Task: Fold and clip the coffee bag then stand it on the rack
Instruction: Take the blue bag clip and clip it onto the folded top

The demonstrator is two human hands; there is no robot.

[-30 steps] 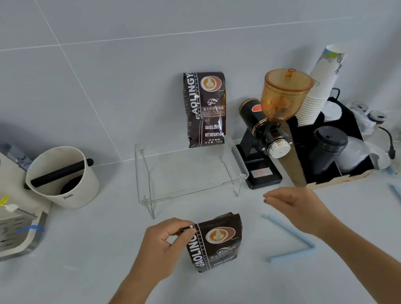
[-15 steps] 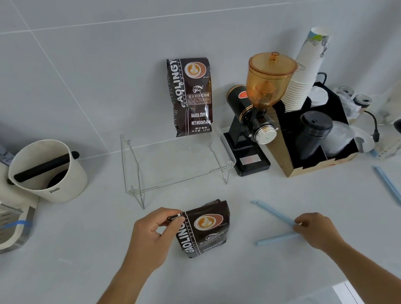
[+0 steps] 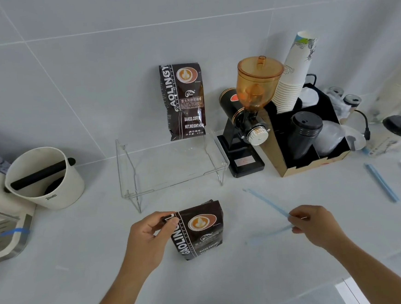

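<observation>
Left hand (image 3: 151,237) pinching folded top of "GAOLINGYI" coffee bag (image 3: 201,231) upright on counter (image 3: 62,294); right hand (image 3: 314,224) gripping open blue clip (image 3: 268,204) beside it. Clear rack (image 3: 172,168) just behind, second bag (image 3: 183,100) reading "BAKED.COFFEE" at its back edge.

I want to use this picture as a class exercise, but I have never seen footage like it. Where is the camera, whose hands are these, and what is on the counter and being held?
The camera sits on a person's head, looking down at their own bare hands. The left hand steadies the top corner of a short coffee bag standing on the counter. The right hand pinches a pale blue sealing clip, opened into a V. Behind stands a clear rack with a taller coffee bag at its back against the wall. Nearby: a white knock box, a coffee grinder, stacked paper cups, and a second blue clip.
</observation>
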